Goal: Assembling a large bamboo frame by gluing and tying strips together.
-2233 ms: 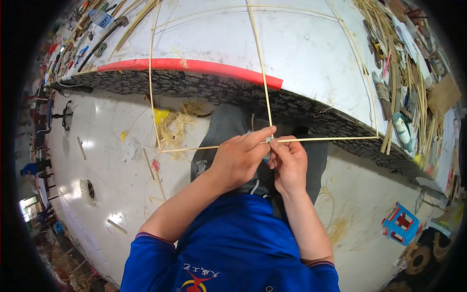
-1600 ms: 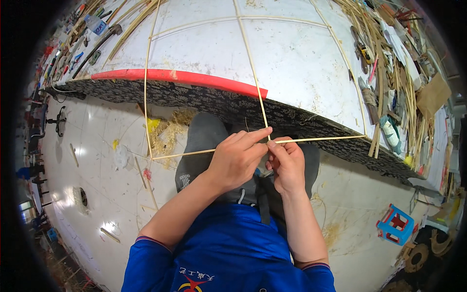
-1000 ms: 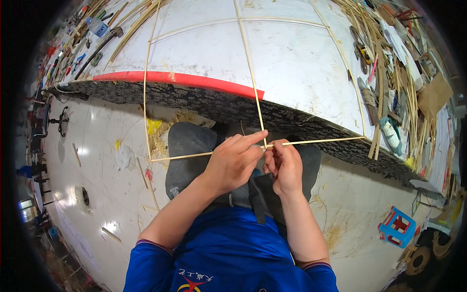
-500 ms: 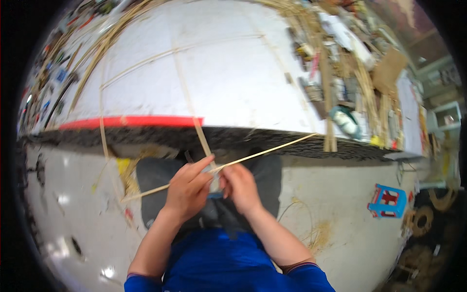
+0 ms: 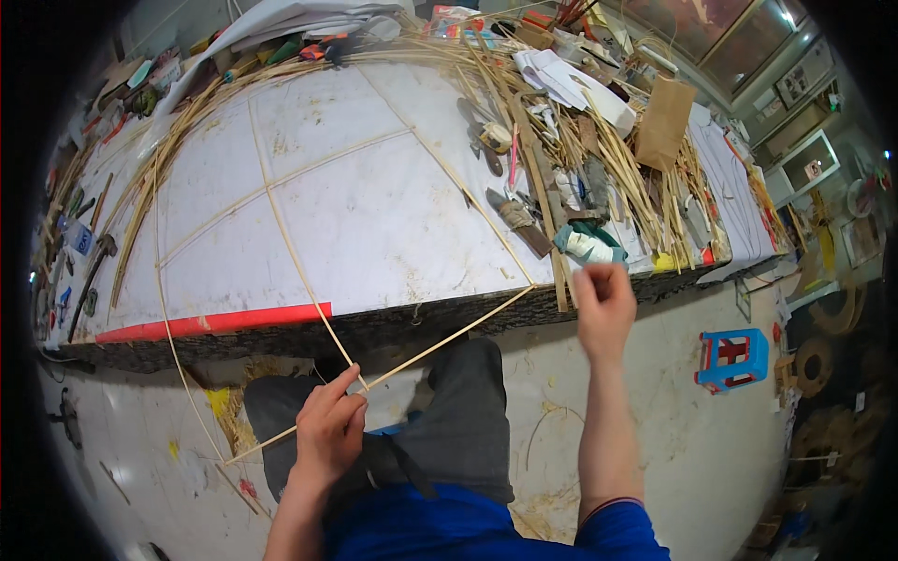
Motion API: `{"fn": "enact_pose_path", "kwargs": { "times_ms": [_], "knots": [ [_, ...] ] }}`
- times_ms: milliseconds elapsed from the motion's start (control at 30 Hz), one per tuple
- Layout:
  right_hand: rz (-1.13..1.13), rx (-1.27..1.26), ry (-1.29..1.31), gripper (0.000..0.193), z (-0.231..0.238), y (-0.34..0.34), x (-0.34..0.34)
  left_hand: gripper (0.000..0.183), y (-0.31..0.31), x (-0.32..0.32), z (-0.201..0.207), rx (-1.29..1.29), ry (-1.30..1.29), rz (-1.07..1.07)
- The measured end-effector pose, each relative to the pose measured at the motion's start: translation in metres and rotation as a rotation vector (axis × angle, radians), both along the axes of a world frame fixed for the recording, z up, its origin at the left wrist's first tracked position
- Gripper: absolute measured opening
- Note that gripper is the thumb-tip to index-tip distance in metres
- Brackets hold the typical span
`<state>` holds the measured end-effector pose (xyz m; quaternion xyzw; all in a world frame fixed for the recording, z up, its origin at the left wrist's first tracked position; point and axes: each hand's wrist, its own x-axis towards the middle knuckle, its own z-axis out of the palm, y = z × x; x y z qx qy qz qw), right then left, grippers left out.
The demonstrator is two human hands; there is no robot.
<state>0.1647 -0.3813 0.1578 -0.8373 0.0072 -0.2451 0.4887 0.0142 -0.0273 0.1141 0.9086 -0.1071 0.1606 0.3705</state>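
Left hand [image 5: 329,430] gripping thin stick frame [image 5: 449,339], right hand [image 5: 606,307] near teal-and-white bundle [image 5: 591,247], its hold unclear

The left hand [image 5: 330,425] grips a frame [image 5: 449,338] of thin wooden strips near the joint where its middle strip meets the near one. The frame reaches across the white table [image 5: 393,271], its near edge out over the person's knees [image 5: 468,397]. The right hand [image 5: 606,313], fingers curled, is raised apart from the frame, near a green-and-white bundle [image 5: 591,245]. Sticks [image 5: 622,173] lie beyond. On the floor at right stands a blue stool [image 5: 732,360].
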Motion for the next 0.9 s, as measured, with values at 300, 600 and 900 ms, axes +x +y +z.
{"fn": "enact_pose_path", "kwargs": {
  "times_ms": [300,600,900],
  "knots": [
    [-0.077,-1.037,-0.070,0.029,0.003,-0.051,0.152,0.011,-0.003,-0.003,0.001,0.013,-0.021,0.010],
    [-0.071,-1.121,0.096,0.032,-0.009,-0.042,0.189,0.014,0.001,-0.005,0.001,-0.014,0.014,0.024],
    [-0.077,-0.739,-0.109,0.026,-0.011,-0.067,0.198,0.014,0.006,-0.004,0.001,0.048,-0.036,-0.044]
  ]
}}
